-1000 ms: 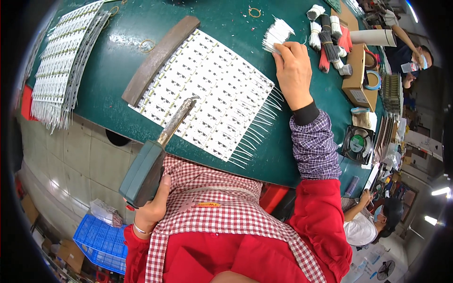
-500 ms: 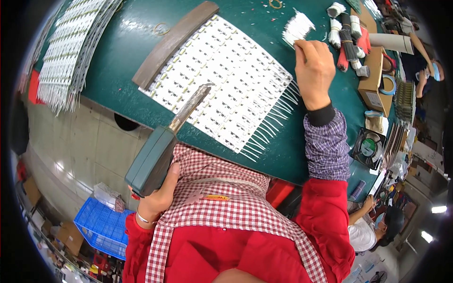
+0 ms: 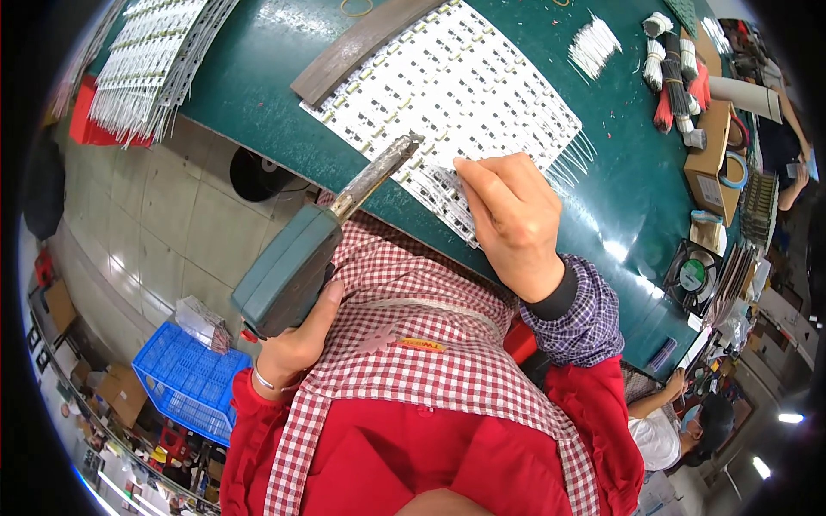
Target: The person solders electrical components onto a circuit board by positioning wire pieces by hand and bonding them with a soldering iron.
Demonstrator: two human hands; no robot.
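My left hand (image 3: 301,344) is wrapped round the dark green body of a soldering gun (image 3: 288,273). Its long, stained metal barrel points up over a white panel of small circuit boards (image 3: 465,95), with the tip just above the panel. Thumb and fingertips pressed together, my right hand (image 3: 519,222) is over the panel's near right part, close to the tip. Whatever is in that pinch is too small to make out. Short white wires (image 3: 572,159) stick out along the panel's right edge. A brown bar (image 3: 366,53) lies along the panel's far left edge.
A loose pile of white wires (image 3: 594,47) lies beyond the panel on the green table (image 3: 245,95). Wire bundles (image 3: 675,77), a cardboard box (image 3: 711,163) and a small fan (image 3: 691,273) are at right. Stacked wired panels (image 3: 151,64) stand far left; a blue crate (image 3: 185,378) is lower left.
My right hand has come from beside the pile of white wires, toward me and left, to the panel near the soldering gun's tip. The whole view has shifted a little.
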